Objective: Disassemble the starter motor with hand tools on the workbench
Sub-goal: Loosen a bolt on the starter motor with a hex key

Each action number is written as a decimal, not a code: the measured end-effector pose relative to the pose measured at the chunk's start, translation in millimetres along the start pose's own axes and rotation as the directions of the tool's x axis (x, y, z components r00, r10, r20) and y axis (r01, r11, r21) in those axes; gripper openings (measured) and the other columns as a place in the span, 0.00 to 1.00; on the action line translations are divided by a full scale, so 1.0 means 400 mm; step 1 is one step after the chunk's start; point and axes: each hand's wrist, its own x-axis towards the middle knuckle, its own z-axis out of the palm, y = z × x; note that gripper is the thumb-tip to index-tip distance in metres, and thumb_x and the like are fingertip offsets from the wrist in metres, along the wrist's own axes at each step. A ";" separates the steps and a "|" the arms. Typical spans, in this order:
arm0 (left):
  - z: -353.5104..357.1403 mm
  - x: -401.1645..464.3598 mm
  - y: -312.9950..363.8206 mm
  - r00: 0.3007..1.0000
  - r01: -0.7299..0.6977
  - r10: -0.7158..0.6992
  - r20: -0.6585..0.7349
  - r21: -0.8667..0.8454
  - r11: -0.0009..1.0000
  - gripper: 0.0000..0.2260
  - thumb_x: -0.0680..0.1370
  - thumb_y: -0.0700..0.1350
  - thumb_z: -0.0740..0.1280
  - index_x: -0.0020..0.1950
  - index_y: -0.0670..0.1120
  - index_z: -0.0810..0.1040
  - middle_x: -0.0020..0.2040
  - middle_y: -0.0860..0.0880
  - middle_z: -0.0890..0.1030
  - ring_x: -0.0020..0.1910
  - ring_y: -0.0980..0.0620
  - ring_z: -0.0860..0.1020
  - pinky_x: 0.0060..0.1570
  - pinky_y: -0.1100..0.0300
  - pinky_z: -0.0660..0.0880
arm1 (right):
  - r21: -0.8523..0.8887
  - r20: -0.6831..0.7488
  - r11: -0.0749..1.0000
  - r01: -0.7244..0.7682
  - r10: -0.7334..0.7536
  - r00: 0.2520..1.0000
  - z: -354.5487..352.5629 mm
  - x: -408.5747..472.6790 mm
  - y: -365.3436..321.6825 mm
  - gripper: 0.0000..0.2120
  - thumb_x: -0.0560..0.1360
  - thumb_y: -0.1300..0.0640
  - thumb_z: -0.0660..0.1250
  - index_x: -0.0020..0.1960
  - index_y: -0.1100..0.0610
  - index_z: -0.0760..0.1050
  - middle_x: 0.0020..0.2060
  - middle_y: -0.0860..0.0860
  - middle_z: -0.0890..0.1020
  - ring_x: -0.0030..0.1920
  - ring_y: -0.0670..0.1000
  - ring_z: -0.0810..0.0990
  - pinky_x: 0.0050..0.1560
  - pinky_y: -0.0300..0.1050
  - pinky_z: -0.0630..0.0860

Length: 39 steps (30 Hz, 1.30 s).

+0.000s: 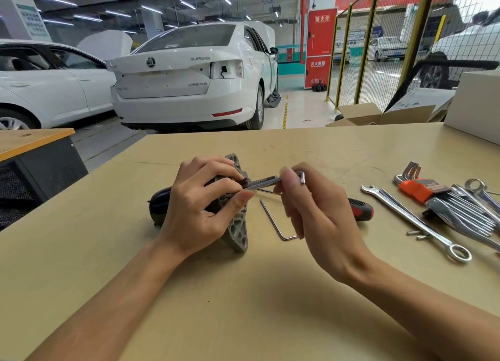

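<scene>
The starter motor (235, 225), dark body with a grey ribbed flange, lies on the workbench (243, 306) at centre. My left hand (197, 206) grips its body from above, fingers curled over the flange end. My right hand (316, 211) pinches an L-shaped hex key (293, 178) whose long arm points left into the motor's end. A second, thin hex key (273, 220) lies on the bench between my hands. Most of the motor body is hidden under my left hand.
A red-and-black screwdriver handle (361, 208) lies behind my right hand. Combination wrenches (416, 220), an orange hex key holder (419, 188) and small loose screws (418, 234) sit at right. Cardboard boxes (378, 115) stand at the far right edge. Parked white cars (189, 73) are beyond.
</scene>
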 end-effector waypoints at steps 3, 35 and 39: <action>0.000 0.002 -0.001 1.000 0.001 -0.001 0.000 0.002 1.000 0.15 0.78 0.49 0.69 0.38 0.40 0.84 0.44 0.46 0.84 0.52 0.44 0.80 0.50 0.44 0.73 | 0.019 -0.023 1.000 0.015 -0.014 1.000 -0.002 -0.002 0.004 0.21 0.78 0.37 0.55 0.41 0.54 0.72 0.26 0.48 0.70 0.26 0.46 0.68 0.29 0.54 0.66; 0.004 -0.006 0.002 1.000 0.019 -0.019 -0.010 -0.004 1.000 0.17 0.78 0.51 0.68 0.36 0.40 0.84 0.44 0.45 0.84 0.52 0.43 0.80 0.50 0.41 0.73 | 0.081 -0.004 0.995 -0.057 0.058 0.998 -0.007 0.002 0.028 0.20 0.82 0.49 0.59 0.36 0.61 0.68 0.24 0.45 0.67 0.25 0.45 0.64 0.29 0.44 0.62; 0.004 -0.005 0.004 0.999 0.041 -0.041 -0.003 -0.034 0.999 0.21 0.81 0.53 0.65 0.37 0.40 0.84 0.45 0.45 0.84 0.53 0.42 0.80 0.51 0.40 0.74 | -0.041 -0.014 0.999 0.012 -0.013 1.000 -0.005 0.002 0.020 0.14 0.82 0.50 0.59 0.41 0.54 0.72 0.24 0.50 0.70 0.25 0.51 0.67 0.26 0.51 0.64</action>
